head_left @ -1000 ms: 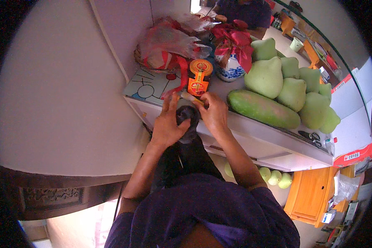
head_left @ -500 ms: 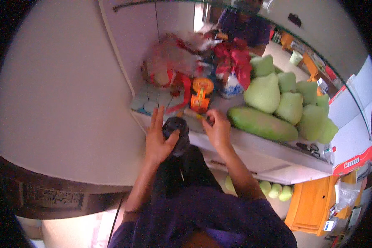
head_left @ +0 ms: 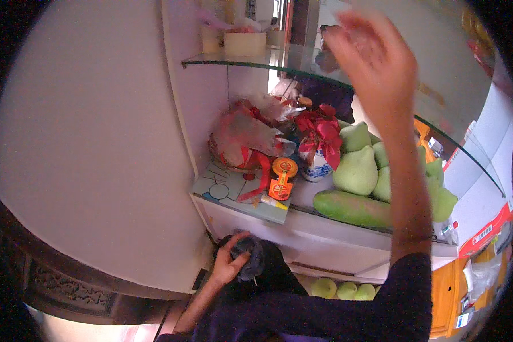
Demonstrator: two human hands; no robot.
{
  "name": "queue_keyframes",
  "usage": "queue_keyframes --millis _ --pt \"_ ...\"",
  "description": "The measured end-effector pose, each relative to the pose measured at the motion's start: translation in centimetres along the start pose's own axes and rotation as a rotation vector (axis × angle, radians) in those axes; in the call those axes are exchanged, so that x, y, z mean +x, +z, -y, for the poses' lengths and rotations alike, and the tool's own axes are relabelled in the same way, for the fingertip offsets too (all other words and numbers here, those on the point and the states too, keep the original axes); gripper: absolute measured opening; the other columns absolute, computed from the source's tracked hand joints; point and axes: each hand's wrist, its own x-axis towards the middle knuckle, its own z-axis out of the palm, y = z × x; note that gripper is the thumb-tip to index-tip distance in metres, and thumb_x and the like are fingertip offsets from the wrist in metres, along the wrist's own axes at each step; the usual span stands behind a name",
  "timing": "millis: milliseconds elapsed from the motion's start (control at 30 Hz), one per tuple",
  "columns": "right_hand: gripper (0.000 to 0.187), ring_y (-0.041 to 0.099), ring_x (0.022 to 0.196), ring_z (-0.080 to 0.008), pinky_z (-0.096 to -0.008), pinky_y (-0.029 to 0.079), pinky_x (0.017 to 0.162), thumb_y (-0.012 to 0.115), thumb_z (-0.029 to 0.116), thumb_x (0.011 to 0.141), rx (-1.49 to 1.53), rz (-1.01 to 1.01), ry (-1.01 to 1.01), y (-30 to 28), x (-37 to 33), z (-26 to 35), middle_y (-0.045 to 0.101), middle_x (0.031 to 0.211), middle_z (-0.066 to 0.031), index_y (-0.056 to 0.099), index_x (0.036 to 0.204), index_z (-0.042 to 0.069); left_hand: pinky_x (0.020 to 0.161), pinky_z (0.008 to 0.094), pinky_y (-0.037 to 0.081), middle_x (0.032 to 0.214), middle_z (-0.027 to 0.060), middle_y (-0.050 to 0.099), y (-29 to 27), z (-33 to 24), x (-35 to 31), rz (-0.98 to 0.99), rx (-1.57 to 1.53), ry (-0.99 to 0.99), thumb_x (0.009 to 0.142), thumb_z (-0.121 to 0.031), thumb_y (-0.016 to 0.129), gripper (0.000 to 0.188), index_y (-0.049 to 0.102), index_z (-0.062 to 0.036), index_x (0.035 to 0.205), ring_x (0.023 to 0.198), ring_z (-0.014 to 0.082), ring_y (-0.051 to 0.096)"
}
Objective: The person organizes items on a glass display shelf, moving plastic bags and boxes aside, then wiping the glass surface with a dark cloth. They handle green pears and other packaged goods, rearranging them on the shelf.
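Note:
My left hand (head_left: 229, 263) is low in front of the shelf, its fingers wrapped round a dark grey, soft-looking bundle (head_left: 248, 257) with a thin white tip below. My right hand (head_left: 382, 68) is raised high on the right, level with the glass shelf and smeared by motion. Something dark shows beside its fingertips; I cannot make out whether it is held or reflected. Below, a small white-and-yellow tube (head_left: 274, 202) lies at the front edge of a patterned board (head_left: 228, 199). Just behind it sits an orange pack with a round top (head_left: 282, 178).
A green gourd (head_left: 350, 208) and several pale green pomelos (head_left: 354, 171) fill the counter's right. A blue-and-white pot (head_left: 318, 166) with red flowers and a clear bag with red ribbon (head_left: 242, 137) stand behind. A glass shelf (head_left: 251, 61) overhangs the counter.
My right hand has left the tube at the counter's edge and risen far up to the right. My left hand keeps the dark bundle. The view has tilted upward.

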Motion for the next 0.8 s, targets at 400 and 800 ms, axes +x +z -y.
queue_keyframes --millis 400,800 --pt "0.052 0.059 0.093 -0.0351 -0.0447 0.047 0.081 0.059 0.051 0.075 -0.516 0.566 -0.341 17.1 11.0 -6.5 0.062 0.102 -0.0160 0.061 0.107 0.011 0.083 0.0311 0.044 0.099 0.0116 0.062 0.5 12.4 -2.9 0.016 -0.002 -0.254 0.081 -0.015 0.055 0.036 0.053 -0.0090 0.116 0.091 0.0206 0.058" --pt "0.039 0.059 0.087 -0.0173 -0.0308 0.048 0.074 0.062 0.025 0.083 0.428 0.604 0.393 4.0 12.7 -7.2 0.059 0.104 -0.0103 0.054 0.112 0.001 0.079 0.0298 0.046 0.096 0.0101 0.063 1.1 12.1 -2.8 0.027 0.063 -0.171 0.081 -0.015 0.055 0.037 0.051 -0.0059 0.117 0.088 0.0177 0.058"
